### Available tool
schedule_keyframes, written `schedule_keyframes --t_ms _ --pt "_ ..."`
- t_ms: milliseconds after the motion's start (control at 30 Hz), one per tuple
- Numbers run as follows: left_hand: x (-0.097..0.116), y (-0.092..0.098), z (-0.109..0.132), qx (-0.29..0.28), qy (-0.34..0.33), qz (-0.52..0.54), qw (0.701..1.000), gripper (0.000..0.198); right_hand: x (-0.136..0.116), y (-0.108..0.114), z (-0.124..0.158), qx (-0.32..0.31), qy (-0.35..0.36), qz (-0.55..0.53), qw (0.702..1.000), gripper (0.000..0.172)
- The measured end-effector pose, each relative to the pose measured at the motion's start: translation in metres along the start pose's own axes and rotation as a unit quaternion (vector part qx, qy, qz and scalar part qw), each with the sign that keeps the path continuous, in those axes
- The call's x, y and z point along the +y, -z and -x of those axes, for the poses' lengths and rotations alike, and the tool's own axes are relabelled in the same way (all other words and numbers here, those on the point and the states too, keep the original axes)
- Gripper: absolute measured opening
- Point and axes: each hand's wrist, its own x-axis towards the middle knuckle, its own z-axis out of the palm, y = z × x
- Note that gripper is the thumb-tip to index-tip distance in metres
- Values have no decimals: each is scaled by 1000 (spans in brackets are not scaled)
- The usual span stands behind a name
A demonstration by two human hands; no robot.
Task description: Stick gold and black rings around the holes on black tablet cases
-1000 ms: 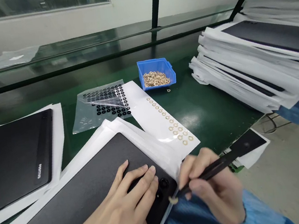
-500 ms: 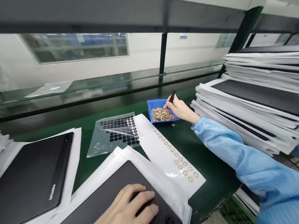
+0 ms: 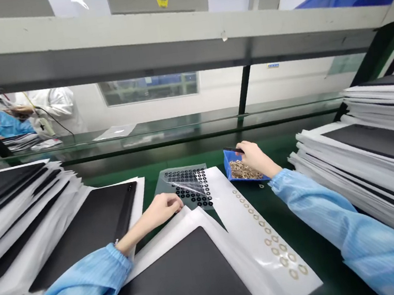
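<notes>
My right hand (image 3: 256, 157) reaches over the small blue bin (image 3: 228, 158) of gold rings and is closed on a thin black tool (image 3: 234, 150). With curled fingers, my left hand (image 3: 164, 207) rests at the near edge of the clear sheet of black ring stickers (image 3: 188, 187), touching it. A black tablet (image 3: 187, 285) lies in a white sleeve right in front of me. Beside it a white strip (image 3: 264, 235) carries a row of gold rings. Both arms wear light blue sleeves.
Stacks of black tablets in white sleeves stand at the right (image 3: 379, 166) and at the left (image 3: 12, 217). Another black tablet (image 3: 95, 230) lies on white paper left of centre. A metal shelf (image 3: 167, 39) hangs overhead. A person in blue works at the far left (image 3: 3, 126).
My left hand left the tablet's camera corner and moved forward to the black sticker sheet. My right hand stays at the blue bin. The view has tilted upward.
</notes>
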Motion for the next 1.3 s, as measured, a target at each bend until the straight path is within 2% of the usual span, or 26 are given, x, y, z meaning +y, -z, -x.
schedule_keyframes --t_ms 67,167,300,400,500,567,800,1033,1100,1167,1300 --pt "-6 -8 -1 10 15 21 1000 24 -9 5 1 -8 10 1 1000 11" --pt "-12 -15 -1 26 34 44 998 28 -42 -1 9 -79 74 -33 994 12" --pt "-13 -17 1 36 49 72 996 28 -88 -33 32 -206 183 -84 958 11" --pt "-8 -16 3 57 55 100 992 26 -101 -55 48 -242 209 -86 944 11" --pt "-2 -14 5 88 56 129 986 23 -99 -65 56 -240 201 -76 947 16" --pt "1 -13 6 85 54 152 983 22 -97 -67 57 -235 192 -72 950 16" --pt "-1 -17 5 7 73 260 963 32 -98 -70 60 -218 184 -74 956 19" --pt "1 -25 3 -85 120 404 903 52 -105 -62 37 -146 163 -122 968 13" --pt "1 -29 -1 -76 124 441 886 48 -112 -60 35 -147 165 -147 964 12" --pt "-2 -33 -6 -53 126 466 874 34 -117 -60 36 -161 165 -173 958 12" --pt "-8 -39 -9 -24 133 488 863 19 -116 -60 38 -169 127 -203 956 25"
